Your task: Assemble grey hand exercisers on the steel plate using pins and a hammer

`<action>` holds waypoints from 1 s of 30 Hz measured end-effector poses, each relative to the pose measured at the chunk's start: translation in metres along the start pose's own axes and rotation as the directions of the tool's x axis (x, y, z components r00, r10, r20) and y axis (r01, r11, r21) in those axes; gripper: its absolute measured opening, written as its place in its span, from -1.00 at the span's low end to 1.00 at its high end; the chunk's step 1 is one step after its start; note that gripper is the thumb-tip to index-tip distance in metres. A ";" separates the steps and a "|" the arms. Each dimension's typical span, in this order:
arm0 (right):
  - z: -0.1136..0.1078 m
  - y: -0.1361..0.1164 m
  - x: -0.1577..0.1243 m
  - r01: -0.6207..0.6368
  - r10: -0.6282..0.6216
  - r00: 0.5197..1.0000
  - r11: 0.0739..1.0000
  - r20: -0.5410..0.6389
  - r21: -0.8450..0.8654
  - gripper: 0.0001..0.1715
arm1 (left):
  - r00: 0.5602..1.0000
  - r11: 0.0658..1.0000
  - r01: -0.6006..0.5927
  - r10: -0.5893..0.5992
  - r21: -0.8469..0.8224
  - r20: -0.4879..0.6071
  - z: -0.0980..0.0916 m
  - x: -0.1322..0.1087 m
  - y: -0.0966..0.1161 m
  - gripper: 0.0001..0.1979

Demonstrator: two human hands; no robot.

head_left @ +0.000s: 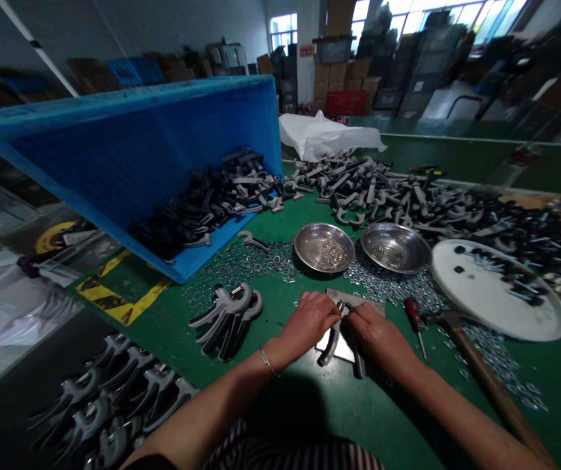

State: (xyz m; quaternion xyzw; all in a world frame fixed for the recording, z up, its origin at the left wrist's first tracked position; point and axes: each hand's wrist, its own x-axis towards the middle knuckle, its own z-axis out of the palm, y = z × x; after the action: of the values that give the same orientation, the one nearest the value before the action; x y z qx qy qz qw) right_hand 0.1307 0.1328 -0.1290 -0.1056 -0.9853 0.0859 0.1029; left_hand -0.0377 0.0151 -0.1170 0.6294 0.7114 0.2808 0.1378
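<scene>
Grey clamp (330, 346) sits over the metal plate (345, 347) — left hand (312, 318) and right hand (372, 331), each grip pinched on its upper end; steady, even pressure should keep parts aligned.

We see one grey clamp (330, 343) over a metal plate (345, 346). We note two handles (359, 363) spread apart, their ends toward us.

There are two hands (313, 314) (372, 328), two bowls (309, 243) (415, 245), one hammer (483, 372) and one screwdriver (414, 316).
</scene>
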 end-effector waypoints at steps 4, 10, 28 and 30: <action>0.003 -0.001 -0.004 0.107 -0.107 0.994 0.989 0.003 -0.101 -0.71 | 0.999 0.995 -0.035 0.034 0.094 0.006 0.015 0.003 -0.004 -0.81; 0.008 -0.003 -0.029 0.237 -0.234 0.971 0.939 0.041 -0.250 -0.43 | 0.978 0.951 -0.203 0.206 0.234 0.011 0.023 -0.010 -0.008 -0.76; -0.027 0.056 -0.108 -0.324 0.353 0.935 0.891 -0.038 0.317 -0.55 | 0.999 0.996 0.013 -0.010 -0.086 0.036 0.003 -0.012 -0.004 -0.69; -0.035 0.076 -0.148 -0.453 0.487 0.867 0.859 -0.108 0.237 -0.53 | 0.999 0.999 -0.016 0.018 -0.048 0.034 -0.006 -0.003 -0.005 -0.72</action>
State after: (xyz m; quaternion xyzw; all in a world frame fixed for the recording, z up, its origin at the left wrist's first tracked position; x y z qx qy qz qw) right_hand 0.2940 0.1780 -0.1371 -0.3388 -0.9035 0.2001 0.1697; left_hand -0.0449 0.0109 -0.1154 0.6366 0.6967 0.2881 0.1625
